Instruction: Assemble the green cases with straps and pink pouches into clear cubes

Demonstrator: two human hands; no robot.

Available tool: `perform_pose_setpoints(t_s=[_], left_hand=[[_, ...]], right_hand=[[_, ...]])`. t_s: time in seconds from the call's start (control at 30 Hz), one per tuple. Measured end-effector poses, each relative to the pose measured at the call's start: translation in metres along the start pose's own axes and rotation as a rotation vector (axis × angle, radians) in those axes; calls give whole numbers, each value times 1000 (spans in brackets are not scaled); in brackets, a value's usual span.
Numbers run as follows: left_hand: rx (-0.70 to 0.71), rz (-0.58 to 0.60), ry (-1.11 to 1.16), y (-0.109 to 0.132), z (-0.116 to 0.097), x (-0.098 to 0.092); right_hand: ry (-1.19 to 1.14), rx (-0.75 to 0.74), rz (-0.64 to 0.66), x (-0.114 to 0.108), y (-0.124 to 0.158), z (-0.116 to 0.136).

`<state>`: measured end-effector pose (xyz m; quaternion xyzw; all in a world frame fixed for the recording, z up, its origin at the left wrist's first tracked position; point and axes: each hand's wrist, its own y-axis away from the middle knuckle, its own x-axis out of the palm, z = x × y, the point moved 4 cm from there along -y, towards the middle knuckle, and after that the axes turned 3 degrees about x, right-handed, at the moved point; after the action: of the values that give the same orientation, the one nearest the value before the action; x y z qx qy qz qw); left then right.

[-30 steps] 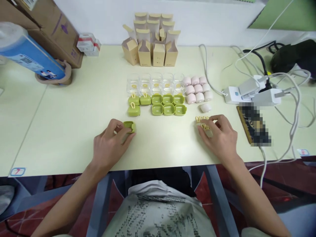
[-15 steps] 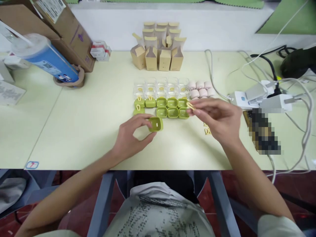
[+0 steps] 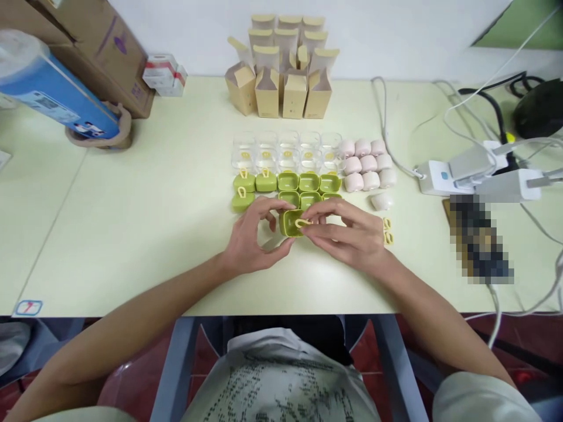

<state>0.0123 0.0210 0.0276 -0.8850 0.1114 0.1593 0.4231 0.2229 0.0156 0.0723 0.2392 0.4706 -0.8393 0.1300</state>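
- A blue glossy cylinder (image 3: 57,97) lies tilted at the far left of the pale matte table (image 3: 132,228), against a brown cardboard carton (image 3: 101,41).
- Three rounded green cases with loops fitted (image 3: 244,190) sit left of centre, smooth and plastic.
- The left hand (image 3: 253,243) has its fingers curled narrowly around a green case (image 3: 291,223). The thumb is on the near side and the fingertips are on the far rim, so the case is held tipped just above the table at centre.
- Small kraft-paper boxes (image 3: 281,82) with open flaps stand clustered at the far centre. Nearer are a row of clear, square plastic shells (image 3: 285,151) and then open green cases (image 3: 309,182).
- A small yellow loop (image 3: 303,223) rests at the held case's open face, touching it, between the two hands' fingertips.
- The right hand (image 3: 352,234) pinches that loop between thumb and forefinger, with the other fingers loosely spread above.
- Rounded, matte pale pink pieces (image 3: 369,164) are grouped right of the clear shells, and one more (image 3: 382,201) lies apart from them.
- Spare yellow loops (image 3: 387,231) lie just right of the right hand.
- White adapters (image 3: 472,173) and tangled cables lie at the far right.
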Motion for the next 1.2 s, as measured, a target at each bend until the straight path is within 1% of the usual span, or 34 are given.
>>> perform_pose_setpoints(t_s=[0.13,0.33,0.43,0.53,0.6,0.7,0.77,0.9,0.97,1.03,1.13,1.2], left_hand=[[-19,32,40,1,2,0],[-21,64,73,1,2,0],[-4,78,42,0,2,1],[12,99,6,-1,1,2],[23,124,-29,-1,0,3],[10,162,-47,0,2,3],[-24,175,16,2,5,3],[-177,168,130,4,15,4],[-173,148,159,3,17,4],[-121,126,169,2,16,4],[-129,110,148,1,15,3],[-141,82,149,1,13,3]], right_hand=[[148,-68,50,8,0,1],[221,-137,25,15,6,2],[330,-178,89,16,7,5],[442,-289,167,16,8,11],[465,-319,196,16,8,13],[409,-260,219,15,9,9],[323,-204,199,16,10,2],[181,-74,135,19,16,-14],[155,1,141,22,18,-19],[152,44,160,22,18,-21],[114,47,172,19,17,-19],[43,71,132,14,14,-16]])
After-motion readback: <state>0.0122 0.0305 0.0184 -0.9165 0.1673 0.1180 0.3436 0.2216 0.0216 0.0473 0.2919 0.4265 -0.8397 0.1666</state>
